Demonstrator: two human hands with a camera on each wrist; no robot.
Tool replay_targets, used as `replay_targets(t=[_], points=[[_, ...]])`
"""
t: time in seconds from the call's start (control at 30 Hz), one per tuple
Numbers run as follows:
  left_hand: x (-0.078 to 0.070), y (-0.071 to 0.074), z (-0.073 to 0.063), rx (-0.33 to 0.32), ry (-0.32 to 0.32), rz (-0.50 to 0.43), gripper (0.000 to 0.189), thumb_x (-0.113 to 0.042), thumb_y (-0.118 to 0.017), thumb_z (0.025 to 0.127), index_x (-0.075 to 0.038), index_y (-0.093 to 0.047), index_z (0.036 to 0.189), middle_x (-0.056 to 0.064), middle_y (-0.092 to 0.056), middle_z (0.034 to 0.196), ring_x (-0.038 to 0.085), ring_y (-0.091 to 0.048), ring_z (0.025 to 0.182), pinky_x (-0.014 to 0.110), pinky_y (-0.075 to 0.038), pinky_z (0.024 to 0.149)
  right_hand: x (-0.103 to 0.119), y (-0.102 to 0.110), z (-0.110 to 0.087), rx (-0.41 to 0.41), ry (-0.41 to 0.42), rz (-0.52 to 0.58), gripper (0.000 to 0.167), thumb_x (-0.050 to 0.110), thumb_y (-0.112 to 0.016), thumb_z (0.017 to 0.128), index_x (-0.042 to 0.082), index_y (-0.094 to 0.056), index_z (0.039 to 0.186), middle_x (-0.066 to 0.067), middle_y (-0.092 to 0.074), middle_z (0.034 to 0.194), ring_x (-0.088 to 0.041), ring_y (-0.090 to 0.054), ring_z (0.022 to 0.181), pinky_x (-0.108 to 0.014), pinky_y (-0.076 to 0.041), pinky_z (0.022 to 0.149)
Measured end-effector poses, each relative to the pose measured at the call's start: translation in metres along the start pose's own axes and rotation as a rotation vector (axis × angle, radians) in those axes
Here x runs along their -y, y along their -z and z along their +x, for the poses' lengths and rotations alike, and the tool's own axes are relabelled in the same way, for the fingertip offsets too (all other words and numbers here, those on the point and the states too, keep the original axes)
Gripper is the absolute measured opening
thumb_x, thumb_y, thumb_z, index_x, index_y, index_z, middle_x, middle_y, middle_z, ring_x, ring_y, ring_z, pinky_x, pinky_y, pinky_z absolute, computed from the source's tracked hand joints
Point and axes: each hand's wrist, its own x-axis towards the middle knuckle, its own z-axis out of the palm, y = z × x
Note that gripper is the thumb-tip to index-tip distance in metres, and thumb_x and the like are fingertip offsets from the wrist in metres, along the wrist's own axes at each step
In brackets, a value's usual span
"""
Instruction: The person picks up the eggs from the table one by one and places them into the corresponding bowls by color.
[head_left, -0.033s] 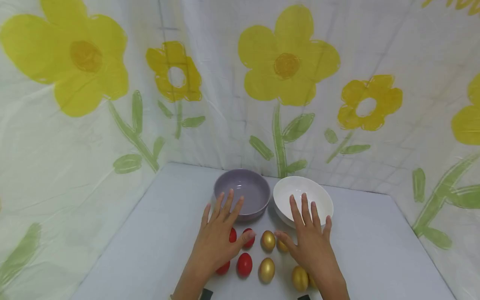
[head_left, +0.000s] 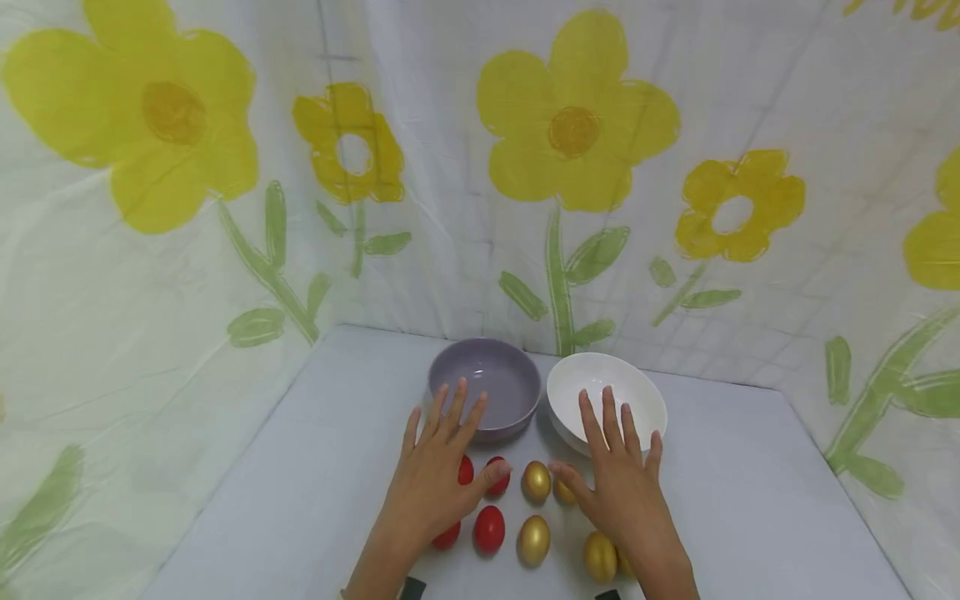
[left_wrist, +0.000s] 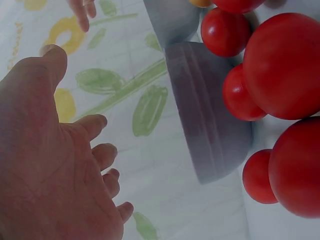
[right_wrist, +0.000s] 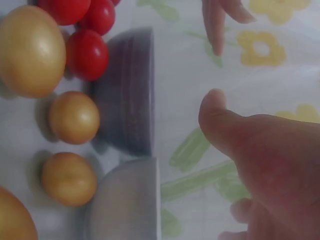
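Observation:
My left hand [head_left: 433, 483] is held in the air with fingers spread, over the red eggs [head_left: 489, 530] and in front of the purple bowl [head_left: 506, 396]. My right hand [head_left: 622, 492] hovers the same way over the gold eggs [head_left: 534, 542], before the white bowl [head_left: 637, 400]. Neither hand holds anything. In the left wrist view, a gap separates the left palm [left_wrist: 55, 165] from the red eggs and the purple bowl. Likewise, the right wrist view has the right thumb and palm [right_wrist: 270, 155] apart from eggs and bowls. Some eggs are partly hidden beneath the hands.
The two bowls stand side by side at the back of a white-covered table [head_left: 300, 467]. Behind it hangs a white sheet [head_left: 442, 250] printed with yellow flowers. The eggs lie in two colour groups, red on the left and gold on the right.

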Motion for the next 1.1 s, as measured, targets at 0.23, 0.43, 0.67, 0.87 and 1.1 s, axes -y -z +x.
replay_targets(t=[0.23,0.43,0.67,0.87,1.1], points=[[0.006,0.001,0.002,0.008,-0.051,-0.017,0.091,-0.077,-0.046,0.1,-0.027,-0.018,0.171,-0.001,-0.006,0.178,0.029,-0.007,0.164,0.061,-0.016,0.128,0.001,-0.003,-0.003,-0.022,0.017,0.018,0.098,0.058,-0.07,0.098,0.029,-0.012,0.172,-0.012,-0.007,0.178,-0.044,-0.011,0.161,-0.079,-0.008,0.118],[0.027,0.021,0.023,0.012,-0.087,-0.231,0.097,-0.074,-0.058,0.096,-0.027,-0.018,0.171,-0.005,-0.01,0.178,0.022,-0.015,0.163,0.057,-0.028,0.125,0.007,-0.01,-0.005,-0.027,0.07,0.083,0.095,0.061,-0.068,0.097,0.024,-0.02,0.171,-0.009,-0.025,0.174,-0.036,-0.033,0.156,-0.072,-0.02,0.121],[0.067,0.039,0.071,0.057,-0.13,-0.375,0.087,-0.071,-0.066,0.094,-0.025,-0.039,0.163,-0.007,-0.025,0.174,0.022,-0.029,0.159,0.057,-0.034,0.122,0.01,-0.018,-0.003,0.048,0.041,0.307,0.074,0.052,-0.077,0.094,0.031,-0.049,0.159,0.008,-0.054,0.158,-0.023,-0.05,0.146,-0.054,-0.043,0.117],[0.099,0.036,0.104,0.18,-0.11,-0.397,0.096,-0.072,-0.066,0.093,-0.023,-0.028,0.167,-0.001,-0.031,0.172,0.026,-0.028,0.159,0.061,-0.031,0.122,0.01,-0.037,0.008,0.075,0.08,0.331,0.07,0.053,-0.083,0.089,0.028,-0.06,0.15,0.01,-0.074,0.123,-0.015,-0.07,0.107,-0.042,-0.057,0.099],[0.131,0.001,0.128,0.395,-0.071,-0.459,0.123,-0.071,-0.073,0.087,-0.02,0.0,0.17,0.008,-0.01,0.176,0.037,-0.021,0.159,0.064,-0.032,0.121,0.018,-0.058,0.022,0.133,0.18,0.315,0.069,0.045,-0.085,0.089,0.013,-0.063,0.147,-0.003,-0.074,0.13,-0.022,-0.07,0.112,-0.045,-0.057,0.1]])
